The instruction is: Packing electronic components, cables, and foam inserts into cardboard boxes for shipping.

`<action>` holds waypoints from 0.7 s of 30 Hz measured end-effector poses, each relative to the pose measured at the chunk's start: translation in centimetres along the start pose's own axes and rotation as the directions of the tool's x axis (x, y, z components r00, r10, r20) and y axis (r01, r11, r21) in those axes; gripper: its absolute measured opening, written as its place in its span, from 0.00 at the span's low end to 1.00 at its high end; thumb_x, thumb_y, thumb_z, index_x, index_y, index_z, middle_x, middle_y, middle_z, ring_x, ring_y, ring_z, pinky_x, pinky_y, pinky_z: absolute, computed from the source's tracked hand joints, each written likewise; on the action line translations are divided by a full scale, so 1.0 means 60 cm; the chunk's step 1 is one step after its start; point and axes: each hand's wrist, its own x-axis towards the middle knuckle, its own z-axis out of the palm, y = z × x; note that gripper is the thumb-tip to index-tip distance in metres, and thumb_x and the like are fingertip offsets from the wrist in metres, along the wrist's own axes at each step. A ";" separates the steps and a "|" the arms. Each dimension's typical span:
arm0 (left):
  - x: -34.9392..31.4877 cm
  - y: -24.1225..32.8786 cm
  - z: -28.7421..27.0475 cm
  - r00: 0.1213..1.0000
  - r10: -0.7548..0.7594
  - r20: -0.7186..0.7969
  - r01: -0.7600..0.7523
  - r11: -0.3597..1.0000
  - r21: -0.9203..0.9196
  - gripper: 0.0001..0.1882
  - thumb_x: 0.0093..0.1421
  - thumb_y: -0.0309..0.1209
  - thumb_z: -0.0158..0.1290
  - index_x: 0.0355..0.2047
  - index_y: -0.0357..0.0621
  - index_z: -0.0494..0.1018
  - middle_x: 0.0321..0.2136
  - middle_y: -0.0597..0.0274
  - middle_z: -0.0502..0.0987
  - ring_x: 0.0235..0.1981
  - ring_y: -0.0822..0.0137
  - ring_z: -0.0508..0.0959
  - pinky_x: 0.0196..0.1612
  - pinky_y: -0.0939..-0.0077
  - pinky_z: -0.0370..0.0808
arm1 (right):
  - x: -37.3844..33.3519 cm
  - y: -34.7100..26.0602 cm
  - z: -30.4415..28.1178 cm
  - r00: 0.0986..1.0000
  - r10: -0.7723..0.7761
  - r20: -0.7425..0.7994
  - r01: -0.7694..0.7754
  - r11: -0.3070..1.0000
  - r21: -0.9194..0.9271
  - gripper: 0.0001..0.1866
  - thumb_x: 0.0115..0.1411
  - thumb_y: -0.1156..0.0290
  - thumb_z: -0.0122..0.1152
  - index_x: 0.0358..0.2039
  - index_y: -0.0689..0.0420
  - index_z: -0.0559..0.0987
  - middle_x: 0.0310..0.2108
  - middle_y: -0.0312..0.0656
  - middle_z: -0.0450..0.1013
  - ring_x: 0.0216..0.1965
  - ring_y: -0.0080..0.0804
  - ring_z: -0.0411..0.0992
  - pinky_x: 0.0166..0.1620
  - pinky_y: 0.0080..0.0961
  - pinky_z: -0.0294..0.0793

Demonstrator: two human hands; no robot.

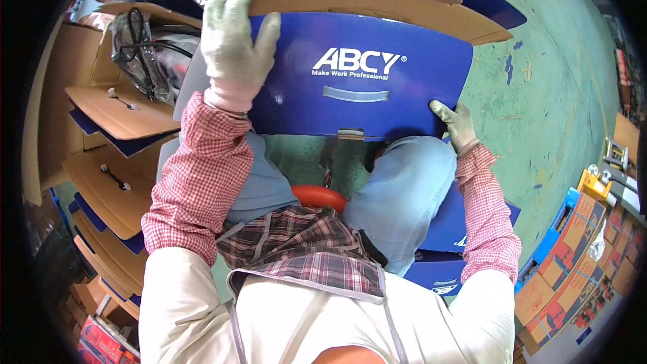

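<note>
In front of my knees stands a blue carton (pixel 364 104) with white lettering, a clear plastic handle strip (pixel 356 94) and a raised brown cardboard flap (pixel 377 0) behind its front panel. My left hand (pixel 236 40), in a pale work glove, rests at the carton's upper left edge, its fingers stretched up and the thumb apart. At the lower right edge, my right hand (pixel 458 125), also gloved, grips the blue carton, thumb on the front face; its other fingers are partly hidden. The carton's inside is out of sight.
Open cartons (pixel 121 111) line my left, one holding a plastic-wrapped item with a black cable (pixel 138 47). Blue cartons (pixel 431 276) lie by my right leg. A red seat (pixel 320 197) shows between my legs. Stacked boxes (pixel 566 256) stand far right; scraps (pixel 509 67) litter the green floor.
</note>
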 end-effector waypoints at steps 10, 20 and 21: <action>-0.021 0.032 0.067 0.877 0.017 0.481 -0.026 1.000 0.013 0.28 0.53 0.41 0.61 0.52 0.40 0.71 0.48 0.52 0.75 0.52 0.53 0.72 0.57 0.60 0.68 | -0.005 0.000 0.001 0.991 -0.042 -0.130 0.006 0.963 -0.271 0.32 0.55 0.51 0.66 0.48 0.68 0.76 0.42 0.48 0.78 0.42 0.36 0.76 0.48 0.29 0.74; 0.008 0.024 0.065 0.792 -0.107 0.601 0.157 0.987 -0.031 0.20 0.58 0.46 0.54 0.40 0.41 0.75 0.30 0.50 0.80 0.37 0.52 0.80 0.46 0.57 0.74 | -0.026 -0.231 0.077 0.348 -0.926 0.144 0.676 0.142 -0.724 0.14 0.54 0.73 0.61 0.41 0.63 0.79 0.42 0.50 0.76 0.44 0.47 0.74 0.50 0.35 0.73; 0.011 0.026 0.067 0.790 -0.111 0.603 0.161 0.986 -0.030 0.20 0.58 0.46 0.54 0.40 0.41 0.75 0.30 0.50 0.80 0.37 0.52 0.80 0.46 0.57 0.74 | -0.011 -0.247 0.092 0.299 -0.934 0.194 0.665 0.058 -0.745 0.13 0.56 0.71 0.60 0.41 0.63 0.79 0.41 0.51 0.76 0.43 0.48 0.74 0.48 0.36 0.73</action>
